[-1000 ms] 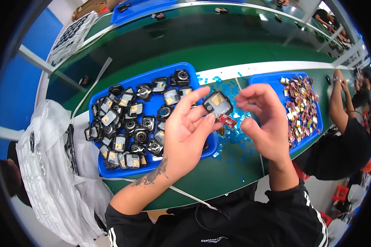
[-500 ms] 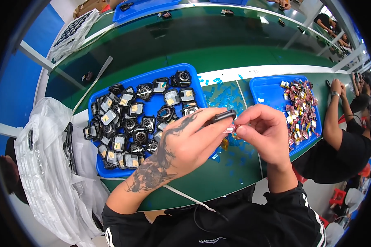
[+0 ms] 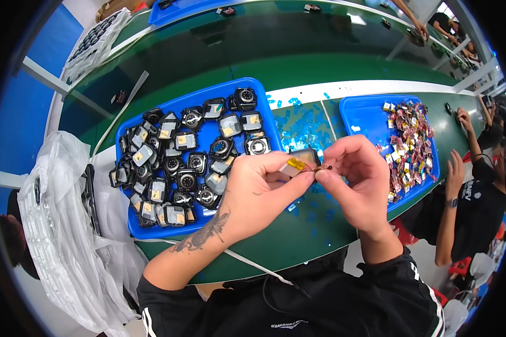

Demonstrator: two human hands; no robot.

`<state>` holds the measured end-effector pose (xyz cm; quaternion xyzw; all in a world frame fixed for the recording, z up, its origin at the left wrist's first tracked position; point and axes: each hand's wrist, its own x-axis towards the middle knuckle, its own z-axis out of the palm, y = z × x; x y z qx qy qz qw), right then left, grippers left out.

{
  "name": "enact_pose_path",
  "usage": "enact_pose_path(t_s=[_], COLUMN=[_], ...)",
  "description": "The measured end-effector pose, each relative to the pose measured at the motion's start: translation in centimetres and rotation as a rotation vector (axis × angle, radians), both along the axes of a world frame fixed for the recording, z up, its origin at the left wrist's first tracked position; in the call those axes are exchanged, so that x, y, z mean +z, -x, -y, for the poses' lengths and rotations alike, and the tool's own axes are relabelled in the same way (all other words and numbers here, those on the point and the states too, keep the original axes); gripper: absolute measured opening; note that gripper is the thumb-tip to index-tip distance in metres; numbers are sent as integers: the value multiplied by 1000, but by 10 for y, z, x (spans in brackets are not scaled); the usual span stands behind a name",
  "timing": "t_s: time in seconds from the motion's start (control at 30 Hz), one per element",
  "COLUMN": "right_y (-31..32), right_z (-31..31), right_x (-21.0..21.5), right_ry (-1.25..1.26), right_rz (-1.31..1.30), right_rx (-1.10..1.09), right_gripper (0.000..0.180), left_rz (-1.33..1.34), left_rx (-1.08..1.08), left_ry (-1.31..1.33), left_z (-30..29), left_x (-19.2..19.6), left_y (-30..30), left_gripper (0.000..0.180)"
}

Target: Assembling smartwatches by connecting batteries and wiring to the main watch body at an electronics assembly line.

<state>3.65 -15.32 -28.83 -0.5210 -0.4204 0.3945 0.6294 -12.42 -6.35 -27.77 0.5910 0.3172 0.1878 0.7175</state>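
My left hand (image 3: 264, 188) is closed around a dark smartwatch case (image 3: 305, 157), seen partly beyond the fingers. A small white part with yellow tape (image 3: 294, 164) shows at its fingertips, with thin reddish-brown leads running to the right. My right hand (image 3: 357, 182) pinches the far end of these leads (image 3: 322, 168) between thumb and index finger. The two thumbs almost meet. To the left lies a blue tray (image 3: 272, 121) holding many opened smartwatch cases (image 3: 187, 180). On the right, another blue tray (image 3: 362, 121) holds a heap of small parts (image 3: 407, 149) with reddish flex and yellow tape.
Blue film scraps (image 3: 303, 126) litter the green bench (image 3: 241, 258) between the trays. White plastic wrapping (image 3: 56, 224) hangs at the left, and a white cable (image 3: 253, 263) crosses the front edge. Co-workers (image 3: 472, 202) sit at the right. Behind runs a dark green surface (image 3: 298, 48).
My left hand has turned so its thumb comes up and the watch case tips into view. The yellow-taped part and its leads now show between both hands. The nearby co-worker's arms have moved.
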Motion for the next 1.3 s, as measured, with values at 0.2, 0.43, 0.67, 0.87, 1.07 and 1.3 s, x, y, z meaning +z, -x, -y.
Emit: enact_pose_path(t_s=[0.2, 0.43, 0.67, 0.87, 1.07, 1.3], right_y=[2, 4, 12, 16, 13, 6], right_z=[-1, -3, -4, -1, -6, -13], right_x=[-3, -12, -17, -26, -18, -17], right_ry=[11, -71, -88, -124, 9, 28], right_rz=[130, 225, 98, 275, 202, 223], right_rx=[-98, -167, -224, -262, -184, -69], right_gripper=[35, 31, 28, 29, 41, 39], left_rz=[160, 181, 254, 243, 269, 187], left_rx=[73, 94, 119, 119, 200, 177], left_ry=[-99, -83, -65, -109, -36, -135], left_z=[4, 7, 10, 13, 15, 10], left_x=[3, -1, -5, -15, -10, -14], left_y=[-1, -5, -6, -5, -8, -7], left_gripper=[37, 38, 38, 40, 47, 37])
